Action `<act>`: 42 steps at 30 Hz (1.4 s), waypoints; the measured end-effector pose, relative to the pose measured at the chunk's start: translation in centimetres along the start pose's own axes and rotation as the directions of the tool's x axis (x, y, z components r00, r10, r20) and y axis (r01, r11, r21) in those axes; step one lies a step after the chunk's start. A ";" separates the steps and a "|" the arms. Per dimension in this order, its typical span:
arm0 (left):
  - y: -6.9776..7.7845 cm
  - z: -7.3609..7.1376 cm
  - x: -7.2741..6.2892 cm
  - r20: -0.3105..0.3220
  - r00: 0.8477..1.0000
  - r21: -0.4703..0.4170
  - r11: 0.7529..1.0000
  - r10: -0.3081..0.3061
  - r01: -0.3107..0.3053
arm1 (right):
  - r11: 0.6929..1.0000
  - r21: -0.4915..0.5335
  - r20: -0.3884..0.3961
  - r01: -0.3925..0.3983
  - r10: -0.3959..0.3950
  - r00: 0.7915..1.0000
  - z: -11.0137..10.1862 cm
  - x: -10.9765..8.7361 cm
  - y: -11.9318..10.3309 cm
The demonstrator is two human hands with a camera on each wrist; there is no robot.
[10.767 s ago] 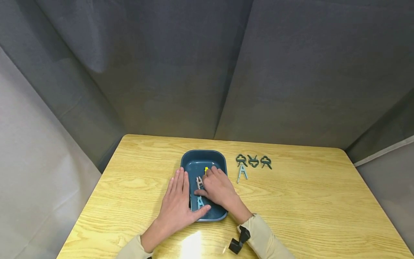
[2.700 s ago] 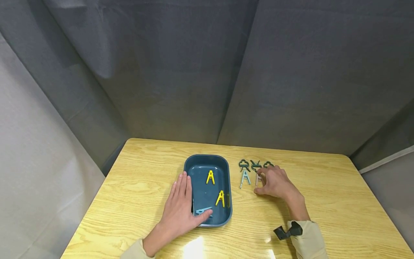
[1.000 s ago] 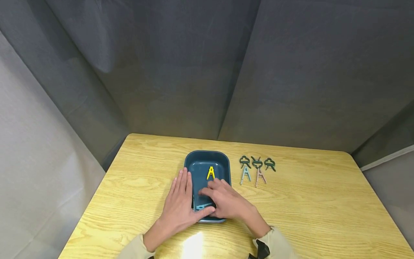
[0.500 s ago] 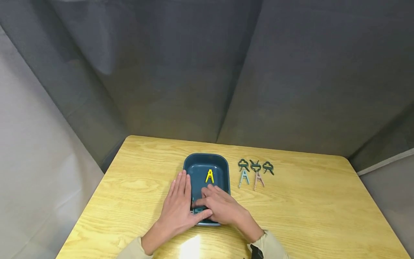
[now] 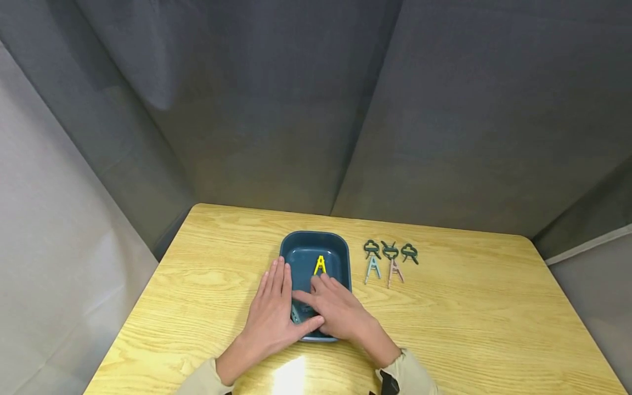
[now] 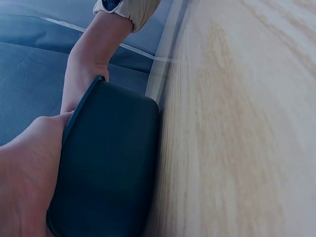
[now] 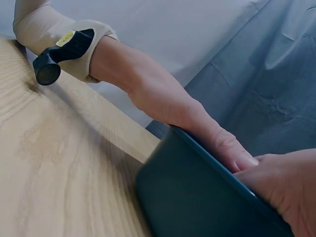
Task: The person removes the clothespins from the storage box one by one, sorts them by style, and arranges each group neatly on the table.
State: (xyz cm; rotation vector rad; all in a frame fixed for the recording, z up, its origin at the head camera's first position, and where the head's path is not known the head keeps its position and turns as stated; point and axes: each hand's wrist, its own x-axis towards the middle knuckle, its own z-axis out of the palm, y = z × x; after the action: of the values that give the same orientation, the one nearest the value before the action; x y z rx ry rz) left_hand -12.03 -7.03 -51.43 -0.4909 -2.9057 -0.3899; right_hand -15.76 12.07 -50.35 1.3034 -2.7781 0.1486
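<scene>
In the head view, my left hand lies along the left side of a dark blue plastic bin, fingers straight and thumb across its near end. My right hand reaches down inside the bin, its index finger pointing left. Its fingertips are hidden, so I cannot tell whether it holds anything. A yellow clothespin lies just beyond its knuckles. A teal clip shows beside my left hand at the bin's left wall. Both wrist views show mainly the outside of the bin, with hands at its rim.
On the wooden table, right of the bin, three dark green cloud-shaped clips stand in a row. Below them lie a light blue clothespin and a pink clothespin. Grey curtains hang behind the table.
The pink clothespin has gone from the bin to the table under the middle green clip. My right hand has returned into the bin and lately shifted slightly away from me. My left hand stays put.
</scene>
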 end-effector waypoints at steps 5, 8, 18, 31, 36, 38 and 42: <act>0.0 -0.1 0.0 0.002 1.000 -0.016 1.000 -0.003 0.003 | 0.994 0.029 0.006 0.102 -0.102 0.995 -0.2 0.0 0.4; 0.0 -0.1 -0.1 0.002 1.000 -0.020 1.000 -0.003 0.003 | 0.991 0.041 -0.003 0.126 -0.126 0.992 -0.2 0.0 0.6; 0.0 0.1 -0.1 -0.009 1.000 -0.011 1.000 -0.013 0.013 | 0.995 0.002 -0.136 -0.095 0.095 0.986 0.3 0.1 -0.1; 0.0 0.2 0.0 -0.030 0.999 -0.003 1.000 -0.012 0.012 | 0.968 -0.101 -0.185 -0.231 0.210 0.960 0.4 0.1 -0.4; 0.1 0.1 -0.1 -0.014 1.000 -0.004 1.000 -0.013 0.013 | 0.954 -0.147 -0.144 -0.260 0.239 0.960 0.6 0.1 -0.6; 0.1 0.1 -0.1 -0.010 1.000 -0.003 1.000 -0.013 0.013 | 0.952 -0.150 -0.133 -0.266 0.248 0.960 0.6 0.1 -0.6; 0.1 0.0 0.0 -0.008 1.000 0.000 1.000 -0.014 0.014 | 0.953 -0.152 -0.140 -0.264 0.244 0.960 0.6 0.0 -0.7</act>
State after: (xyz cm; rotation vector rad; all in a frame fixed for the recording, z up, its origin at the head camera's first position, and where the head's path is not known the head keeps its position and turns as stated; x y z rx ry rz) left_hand -11.99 -6.93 -51.45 -0.4678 -2.9026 -0.3930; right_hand -15.25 11.53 -50.87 0.8661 -2.7731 0.0029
